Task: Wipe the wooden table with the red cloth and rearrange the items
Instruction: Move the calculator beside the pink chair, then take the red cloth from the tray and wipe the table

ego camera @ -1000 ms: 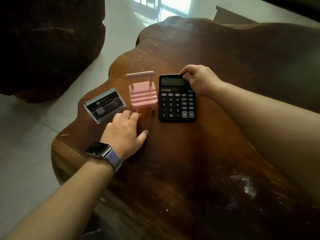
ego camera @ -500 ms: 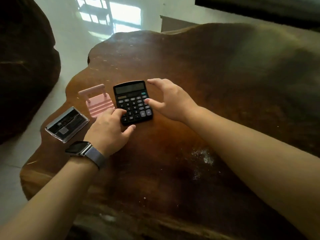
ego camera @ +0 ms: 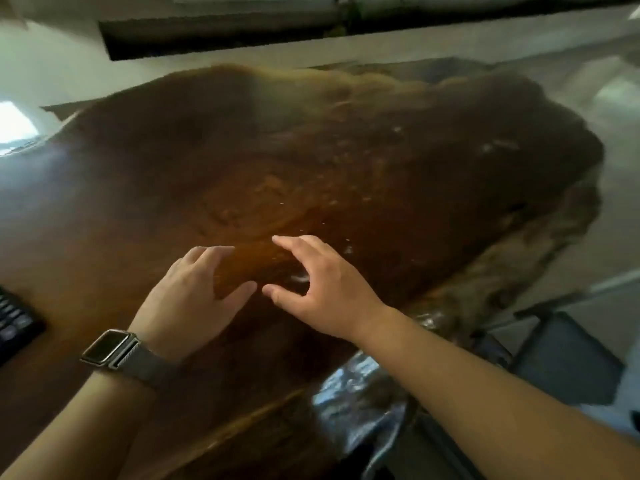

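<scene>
The view is blurred by motion. A dark, irregular wooden table fills most of the frame. My left hand, with a watch on the wrist, hovers over the table's near middle with fingers spread and nothing in it. My right hand is beside it, thumb nearly meeting the left thumb, fingers apart and holding nothing. Only a corner of the black calculator shows at the left edge. No red cloth, pink chair or card case is in view.
The table's rough bark edge runs along the right, dropping to a pale tiled floor. A dark framed object sits low at the right beside the table. A dark low band lies beyond the far edge.
The view has swung right, so the calculator slid to the left edge and the pink chair and card case left the frame. Both hands came off the calculator and now hover over bare wood.
</scene>
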A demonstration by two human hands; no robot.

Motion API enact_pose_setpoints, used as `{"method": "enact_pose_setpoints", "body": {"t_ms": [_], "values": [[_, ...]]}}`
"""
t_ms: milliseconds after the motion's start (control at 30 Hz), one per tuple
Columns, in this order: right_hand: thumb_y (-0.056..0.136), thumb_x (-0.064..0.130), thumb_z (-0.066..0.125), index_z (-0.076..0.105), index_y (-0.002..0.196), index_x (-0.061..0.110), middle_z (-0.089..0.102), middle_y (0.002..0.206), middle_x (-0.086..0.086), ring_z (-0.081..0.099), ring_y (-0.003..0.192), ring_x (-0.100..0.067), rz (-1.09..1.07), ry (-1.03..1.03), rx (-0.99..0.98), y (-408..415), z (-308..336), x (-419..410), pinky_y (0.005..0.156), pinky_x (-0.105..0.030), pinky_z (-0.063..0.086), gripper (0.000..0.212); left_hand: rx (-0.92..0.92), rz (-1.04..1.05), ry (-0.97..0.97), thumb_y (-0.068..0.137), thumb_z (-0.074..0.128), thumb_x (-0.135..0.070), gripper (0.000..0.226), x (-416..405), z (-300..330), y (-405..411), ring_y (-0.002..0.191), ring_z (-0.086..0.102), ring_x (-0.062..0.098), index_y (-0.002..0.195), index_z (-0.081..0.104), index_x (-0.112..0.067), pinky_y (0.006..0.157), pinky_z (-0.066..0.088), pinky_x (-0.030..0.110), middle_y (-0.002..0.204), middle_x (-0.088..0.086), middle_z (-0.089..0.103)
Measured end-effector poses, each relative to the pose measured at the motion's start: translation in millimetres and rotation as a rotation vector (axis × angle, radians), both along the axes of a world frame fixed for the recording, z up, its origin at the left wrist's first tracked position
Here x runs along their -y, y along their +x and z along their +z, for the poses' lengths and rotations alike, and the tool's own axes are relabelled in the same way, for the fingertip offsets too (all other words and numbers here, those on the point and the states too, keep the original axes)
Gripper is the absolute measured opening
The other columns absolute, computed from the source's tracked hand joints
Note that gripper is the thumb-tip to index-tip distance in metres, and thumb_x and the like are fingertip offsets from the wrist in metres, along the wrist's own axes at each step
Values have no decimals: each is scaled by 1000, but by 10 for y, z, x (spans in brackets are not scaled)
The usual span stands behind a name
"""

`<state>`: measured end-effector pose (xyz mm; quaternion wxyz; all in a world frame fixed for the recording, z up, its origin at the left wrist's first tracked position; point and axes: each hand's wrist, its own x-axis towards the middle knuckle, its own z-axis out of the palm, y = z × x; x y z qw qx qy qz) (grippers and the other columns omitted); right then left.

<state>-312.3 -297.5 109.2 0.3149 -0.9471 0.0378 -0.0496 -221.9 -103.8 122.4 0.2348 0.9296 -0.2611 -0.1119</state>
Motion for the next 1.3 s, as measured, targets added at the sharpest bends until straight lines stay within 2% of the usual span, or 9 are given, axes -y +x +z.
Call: {"method": "enact_pose_setpoints", "body": {"t_ms": [133,367,567,733,867,967,1167,1233,1300], "values": [[91,61,58,36,149,37,44,149,13,39,136,-4,-240,7,5,-1058,159,924,102,-20,35,67,13,-223,-6,79,58,-68,71,1179,126,-647,121,54,16,140,43,-34,93,49,31,140,-5,51],[92,57,58,40,151,30,44,150,11,38,139,-6,-623,-20,24,-2915,413,2101,111,-30,40,67,-32,-621,-4,81,55,-68,69,2942,175,-2008,117,53,13,140,42,-34,96,49,34,133,-10,50],[93,50,62,47,146,25,52,143,5,48,131,-12,-900,-73,-23,-4371,406,2698,107,-26,40,60,11,-890,-74,80,62,-60,62,4010,127,-3249,121,51,19,134,51,-30,98,42,34,130,-5,55],[92,40,68,62,132,19,59,133,0,55,124,-22,-1122,-92,-164,-5225,243,2953,100,-38,47,46,42,-1042,-14,81,59,-58,54,4599,-110,-3993,110,56,26,123,60,-24,92,46,39,115,0,65],[93,38,66,66,125,20,65,123,2,57,115,-21,-1164,-46,-316,-5656,44,3013,94,-37,49,36,53,-1073,222,79,53,-62,46,4871,-359,-4376,94,65,26,108,58,-26,68,46,34,100,0,69],[93,39,65,67,123,23,63,122,4,55,115,-18,-1164,17,-380,-5780,-111,2966,94,-37,49,34,53,-1029,316,79,59,-60,51,4921,-497,-4524,89,66,29,111,52,-21,63,42,33,101,4,69],[94,44,62,64,126,25,60,123,6,54,113,-16,-1114,68,-401,-5745,-325,2815,91,-38,52,37,-69,-814,279,75,75,-43,52,4947,-563,-4688,81,65,29,99,37,-17,60,43,34,80,1,57],[94,46,61,63,127,26,59,124,7,52,114,-16,-1084,54,-411,-5714,-364,2785,89,-39,53,39,-105,-744,261,74,79,-33,54,4935,-589,-4742,81,66,29,96,33,-17,59,40,31,75,-2,49],[94,48,58,62,127,26,58,124,7,50,114,-17,-1059,32,-422,-5691,-387,2778,88,-38,53,40,-154,-646,244,75,78,-26,52,4921,-624,-4788,70,60,21,95,31,-16,51,36,25,72,-4,44]]}}
